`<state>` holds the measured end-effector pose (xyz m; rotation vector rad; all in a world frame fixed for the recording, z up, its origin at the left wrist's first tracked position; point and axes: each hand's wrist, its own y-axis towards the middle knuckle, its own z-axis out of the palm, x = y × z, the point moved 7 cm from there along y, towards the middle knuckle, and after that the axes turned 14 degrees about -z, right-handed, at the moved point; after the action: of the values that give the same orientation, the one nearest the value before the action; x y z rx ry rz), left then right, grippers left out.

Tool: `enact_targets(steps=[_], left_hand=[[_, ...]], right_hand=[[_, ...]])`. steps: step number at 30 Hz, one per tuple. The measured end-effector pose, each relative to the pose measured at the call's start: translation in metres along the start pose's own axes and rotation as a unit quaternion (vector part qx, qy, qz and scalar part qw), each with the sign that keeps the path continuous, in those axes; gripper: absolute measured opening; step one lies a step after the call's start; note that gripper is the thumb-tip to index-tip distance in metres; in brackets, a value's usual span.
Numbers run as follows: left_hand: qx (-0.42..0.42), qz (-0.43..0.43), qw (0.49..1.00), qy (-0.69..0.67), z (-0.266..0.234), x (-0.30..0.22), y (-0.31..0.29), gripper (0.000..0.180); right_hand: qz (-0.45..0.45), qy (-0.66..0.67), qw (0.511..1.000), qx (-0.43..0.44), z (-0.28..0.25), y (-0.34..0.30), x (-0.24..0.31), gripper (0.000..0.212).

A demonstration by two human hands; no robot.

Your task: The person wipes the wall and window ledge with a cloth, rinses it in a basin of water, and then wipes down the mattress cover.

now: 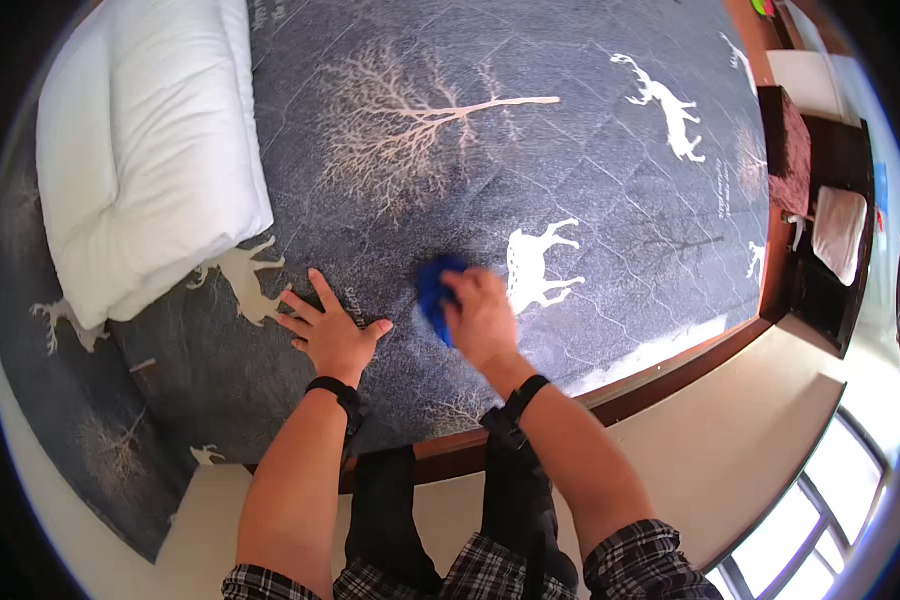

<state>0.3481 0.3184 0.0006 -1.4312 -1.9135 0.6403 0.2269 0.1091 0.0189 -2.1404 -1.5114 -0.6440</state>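
A dark grey bed sheet [590,200], printed with pale deer and trees, covers the bed in front of me. My right hand [482,318] is closed on a blue rounded object [434,298], pressed against the sheet just left of a white deer print. Motion blur hides what kind of object it is. My left hand [336,335] lies on the sheet to the left of it, fingers spread, with nothing held. It rests beside a beige deer print.
A folded white quilt [160,150] lies at the far left of the bed. Along the near side runs a brown wooden bed frame [660,385], with my legs against it. Dark furniture holding a folded cloth [839,235] stands at right, and a bright window [800,520] is at lower right.
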Motion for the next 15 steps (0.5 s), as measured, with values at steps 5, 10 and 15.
enact_targets(steps=[5,10,15], left_hand=[[0.008,0.004,1.0,-0.013,0.003,-0.009,0.002,0.146],[0.016,-0.012,0.999,-0.026,-0.001,0.0,0.0,0.149],[0.005,-0.011,1.0,-0.014,0.004,-0.001,0.004,0.151]], right_hand=[[0.112,-0.083,0.971,-0.193,-0.077,0.074,-0.098,0.042],[0.034,-0.096,0.981,-0.167,-0.082,0.133,-0.083,0.044],[-0.17,-0.026,0.982,0.074,-0.033,0.116,-0.028,0.043]])
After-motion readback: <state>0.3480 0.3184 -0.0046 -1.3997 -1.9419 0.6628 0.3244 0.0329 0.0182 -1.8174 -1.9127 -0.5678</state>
